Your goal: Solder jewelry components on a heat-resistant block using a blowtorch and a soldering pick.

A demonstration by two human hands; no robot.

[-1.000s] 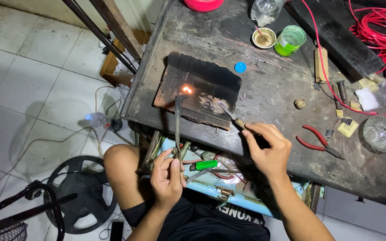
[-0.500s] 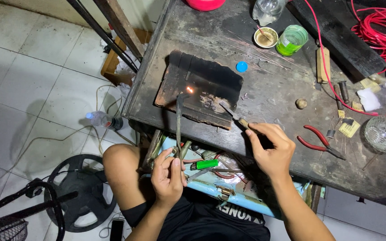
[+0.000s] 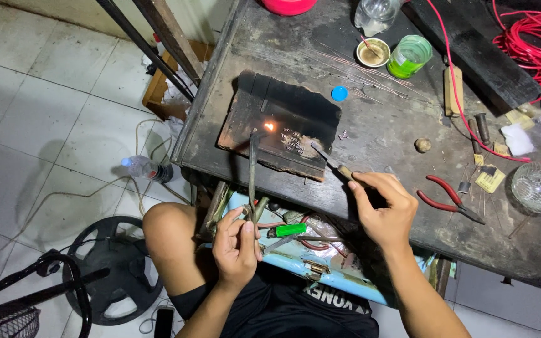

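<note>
My left hand (image 3: 238, 241) grips the handle of a long thin torch (image 3: 253, 169) whose tip burns with a small orange flame (image 3: 269, 126) over a charred black board (image 3: 280, 125). Several tiny metal beads (image 3: 292, 141) lie on that board just right of the flame. My right hand (image 3: 383, 209) holds a slim pointed tool (image 3: 328, 159) whose tip rests on the board near the beads. Both hands sit at the near edge of the dark workbench (image 3: 377, 150).
Red-handled pliers (image 3: 449, 197) lie right of my right hand. A glass dish (image 3: 538, 187), red wire coil (image 3: 533, 34), green cup (image 3: 408, 56), small bowl (image 3: 373, 52) and blue cap (image 3: 339, 93) sit further back. A fan (image 3: 104, 269) and plastic bottle (image 3: 146, 168) are on the tiled floor.
The flame has stayed at the same spot on the board. My right hand has shifted slightly, keeping the tool tip on the board. My left hand holds steady.
</note>
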